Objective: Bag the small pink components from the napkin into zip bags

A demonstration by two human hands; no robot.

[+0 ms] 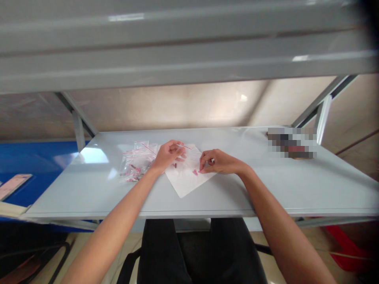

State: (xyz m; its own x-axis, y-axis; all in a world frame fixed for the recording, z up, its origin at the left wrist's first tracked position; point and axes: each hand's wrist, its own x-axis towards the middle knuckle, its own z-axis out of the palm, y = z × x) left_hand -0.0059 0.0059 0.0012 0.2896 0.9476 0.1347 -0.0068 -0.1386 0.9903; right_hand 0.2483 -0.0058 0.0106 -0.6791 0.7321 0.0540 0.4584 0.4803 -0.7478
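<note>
Small pink clump on flat white paper sheet, just left of right-hand fingertips; long axis indistinct. Right hand nearer, curled, hold unclear; left hand half-closed, hold on thin pink rod unclear.

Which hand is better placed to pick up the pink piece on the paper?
Probably the right hand: its fingers are right at the pink piece on the white paper, while the left hand sits farther off, nearer the plastic bags.

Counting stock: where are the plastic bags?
In the head view, the plastic bags lie on the grey shelf, left of the white paper and the left hand.
</note>
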